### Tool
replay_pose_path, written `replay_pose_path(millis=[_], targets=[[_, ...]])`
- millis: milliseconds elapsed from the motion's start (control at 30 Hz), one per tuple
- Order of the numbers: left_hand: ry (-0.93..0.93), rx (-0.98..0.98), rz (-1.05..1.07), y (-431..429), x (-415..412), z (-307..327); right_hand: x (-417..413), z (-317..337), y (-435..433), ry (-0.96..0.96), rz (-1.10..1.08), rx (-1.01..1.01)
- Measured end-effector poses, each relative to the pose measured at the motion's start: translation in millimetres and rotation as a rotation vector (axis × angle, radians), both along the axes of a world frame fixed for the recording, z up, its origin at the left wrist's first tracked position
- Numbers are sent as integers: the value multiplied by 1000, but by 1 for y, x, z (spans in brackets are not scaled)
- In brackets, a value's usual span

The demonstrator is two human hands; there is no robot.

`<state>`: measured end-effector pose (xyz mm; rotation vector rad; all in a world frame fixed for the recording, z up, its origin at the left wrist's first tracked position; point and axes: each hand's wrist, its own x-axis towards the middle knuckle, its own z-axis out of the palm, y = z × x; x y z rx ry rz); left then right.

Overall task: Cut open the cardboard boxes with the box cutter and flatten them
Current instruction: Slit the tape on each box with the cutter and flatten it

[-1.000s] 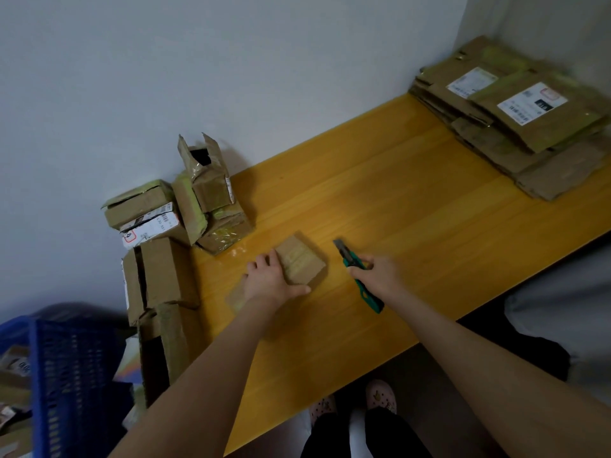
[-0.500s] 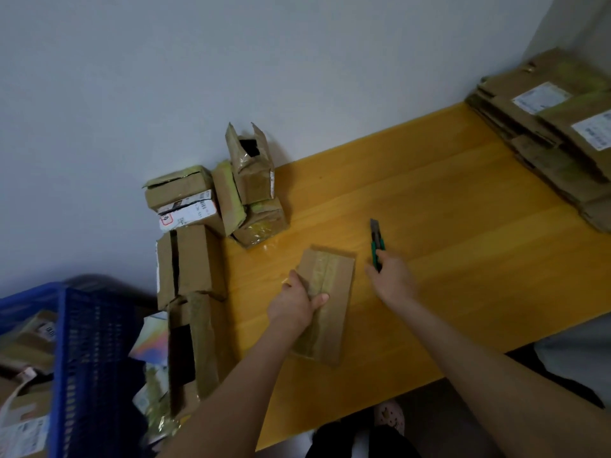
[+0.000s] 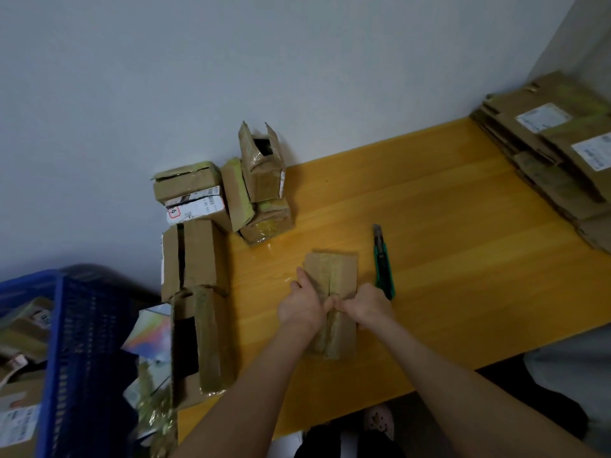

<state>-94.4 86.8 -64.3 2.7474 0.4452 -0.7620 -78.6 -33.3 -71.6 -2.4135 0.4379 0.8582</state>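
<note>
Box (image 3: 334, 269) mid-frame: my left hand (image 3: 301, 310) and right hand (image 3: 372, 309) clench its centre seam, cutter (image 3: 383, 266) lying just right. Flat stack (image 3: 562, 180) upper right looks done; pile (image 3: 198, 252) at left awaits cutting.

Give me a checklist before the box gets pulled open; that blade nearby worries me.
1. The box cutter is out of both hands, lying on the table: ok.
2. Blade retracted: cannot tell.
3. The box cutter is clear of the right hand: not ok, its handle end lies right beside it.
4. The left hand and right hand both grip the box at its middle seam: ok.
5. Seam tape fully cut: cannot tell.
6. The box lies flat on the table: ok.
</note>
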Motion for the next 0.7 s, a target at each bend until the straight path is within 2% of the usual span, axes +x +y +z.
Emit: replay_pose_path(millis=[333, 467, 567, 700], targets=[[48, 49, 32, -4, 16, 2, -4, -1, 2, -65, -31, -68], [56, 37, 29, -6, 22, 8, -4, -2, -1, -37, -20, -17], [-21, -10, 51, 2, 23, 21, -4, 7, -1, -54, -6, 25], [-164, -83, 123, 18, 29, 53, 4, 39, 4, -170, -22, 67]])
